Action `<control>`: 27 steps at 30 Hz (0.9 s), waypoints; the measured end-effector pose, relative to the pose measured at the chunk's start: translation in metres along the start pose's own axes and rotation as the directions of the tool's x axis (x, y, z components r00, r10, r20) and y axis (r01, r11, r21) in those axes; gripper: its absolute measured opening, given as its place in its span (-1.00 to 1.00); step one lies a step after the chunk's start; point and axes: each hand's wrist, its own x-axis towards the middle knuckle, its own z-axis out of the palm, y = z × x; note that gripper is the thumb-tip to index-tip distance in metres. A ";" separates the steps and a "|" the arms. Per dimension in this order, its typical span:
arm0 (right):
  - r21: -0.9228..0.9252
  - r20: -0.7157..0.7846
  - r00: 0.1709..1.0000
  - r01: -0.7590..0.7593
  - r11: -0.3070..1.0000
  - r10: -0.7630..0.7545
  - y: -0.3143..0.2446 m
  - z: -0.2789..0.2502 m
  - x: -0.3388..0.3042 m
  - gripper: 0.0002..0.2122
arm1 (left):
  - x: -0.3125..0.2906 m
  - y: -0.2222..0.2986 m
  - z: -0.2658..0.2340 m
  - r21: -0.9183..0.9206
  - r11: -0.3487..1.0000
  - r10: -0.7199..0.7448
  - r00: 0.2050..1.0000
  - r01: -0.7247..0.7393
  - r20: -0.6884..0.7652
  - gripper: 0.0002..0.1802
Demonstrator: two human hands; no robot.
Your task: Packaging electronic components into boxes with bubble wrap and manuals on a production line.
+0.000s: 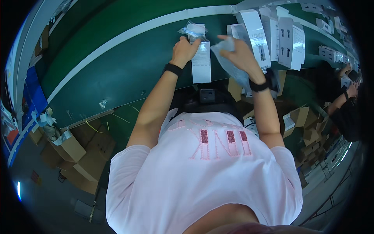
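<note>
A narrow white box (pixel 201 64) lies on the green bench in front of me, its upper flap open. My left hand (pixel 184 51) is at the box's left side, thumb over its upper end and fingers bent round the edge. At that end, just beyond the thumb, rests a small clear bag (pixel 192 29) with something blue and white in it. My right hand (pixel 240 57) grips a translucent plastic bag (pixel 230 69), which hangs down toward the bench edge; its contents cannot be made out. The index finger points left.
Several white printed boxes (pixel 291 43) stand at the back right, one tall box (pixel 257 39) close beside my right hand. A white rail (pixel 156 21) runs along the bench's back. Opened cardboard cartons (pixel 80 160) sit below at left and right. Another person's hands (pixel 351 89) work at far right.
</note>
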 end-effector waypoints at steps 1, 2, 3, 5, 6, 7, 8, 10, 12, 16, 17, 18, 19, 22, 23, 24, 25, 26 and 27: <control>-0.113 0.086 0.996 -0.013 0.994 0.023 0.010 0.012 0.010 -0.59 | 0.001 -0.002 0.006 -0.068 0.998 -0.005 0.998 0.000 -0.066 -0.28; -0.228 0.166 0.985 -0.010 0.974 0.049 0.020 0.022 0.022 -0.52 | 0.006 -0.001 0.010 -0.063 0.998 -0.003 0.998 -0.001 -0.066 -0.28; -0.224 0.167 0.985 -0.006 0.975 0.044 0.033 0.034 0.033 -0.52 | 0.010 -0.001 0.012 -0.148 0.989 -0.030 0.996 0.017 -0.084 -0.38; -0.163 0.229 0.973 0.021 0.986 0.017 0.053 0.056 0.042 -0.45 | 0.009 -0.003 0.021 -0.231 0.972 -0.060 0.994 0.037 -0.093 -0.47; -0.192 0.250 0.963 -0.051 0.980 0.099 0.050 0.062 0.044 -0.40 | 0.007 -0.007 0.023 -0.344 0.939 -0.036 0.996 0.005 -0.084 -0.53; -0.192 0.255 0.962 -0.046 0.980 0.095 0.047 0.063 0.044 -0.40 | 0.005 -0.010 0.025 -0.453 0.891 -0.010 0.997 -0.027 -0.077 -0.59; -0.036 0.285 0.949 -0.132 0.991 0.137 0.045 0.062 0.042 -0.41 | 0.002 -0.015 0.026 -0.454 0.891 -0.013 0.997 -0.026 -0.082 -0.59; 0.112 0.329 0.929 -0.217 0.970 0.170 0.036 0.063 0.036 -0.41 | -0.002 -0.024 0.027 -0.293 0.954 0.042 0.994 -0.071 -0.103 -0.61; 0.245 0.340 0.929 -0.235 0.941 0.144 0.029 0.064 0.028 -0.47 | -0.002 -0.032 0.019 -0.330 0.943 0.034 0.998 -0.046 -0.043 -0.62; 0.395 0.492 0.864 -0.114 0.912 -0.105 0.018 0.060 0.025 -0.54 | 0.000 -0.031 -0.030 -0.557 0.787 0.052 0.871 0.266 0.489 -0.67; 0.361 0.567 0.822 -0.190 0.913 -0.053 0.007 0.055 0.029 -0.57 | 0.007 -0.037 -0.038 -0.467 0.829 0.049 0.794 0.306 0.606 -0.68; 0.322 0.634 0.773 -0.263 0.910 -0.001 0.001 0.052 0.032 -0.60 | 0.007 -0.042 -0.042 -0.468 0.828 0.046 0.795 0.308 0.605 -0.68; 0.232 0.608 0.782 -0.342 0.911 0.138 0.010 0.049 0.035 -0.63 | 0.006 -0.047 -0.046 -0.461 0.783 0.023 0.721 0.418 0.693 -0.69; 0.155 0.603 0.789 -0.262 0.952 0.119 0.011 0.037 0.028 -0.66 | -0.003 -0.053 -0.053 -0.417 0.704 -0.007 0.594 0.574 0.805 -0.69; 0.128 0.550 0.832 -0.178 0.976 0.080 0.009 0.032 0.021 -0.69 | -0.014 -0.056 -0.052 -0.427 0.734 -0.019 0.645 0.528 0.764 -0.69; 0.151 0.455 0.890 -0.111 0.982 0.031 -0.008 0.019 0.008 -0.69 | -0.032 -0.041 -0.063 -0.429 0.729 -0.030 0.651 0.533 0.758 -0.70; 0.165 0.370 0.929 -0.031 0.986 -0.033 -0.030 0.006 0.003 -0.69 | -0.046 -0.038 -0.075 -0.438 0.723 -0.033 0.661 0.534 0.750 -0.70; 0.190 0.133 0.991 -0.042 0.981 0.016 -0.032 -0.012 0.003 -0.69 | -0.057 -0.035 -0.086 -0.556 0.747 0.042 0.809 0.365 0.587 -0.68; 0.220 -0.119 0.990 -0.055 0.974 0.082 -0.034 -0.029 0.001 -0.69 | -0.065 -0.029 -0.097 -0.628 0.758 0.126 0.905 0.176 0.406 -0.65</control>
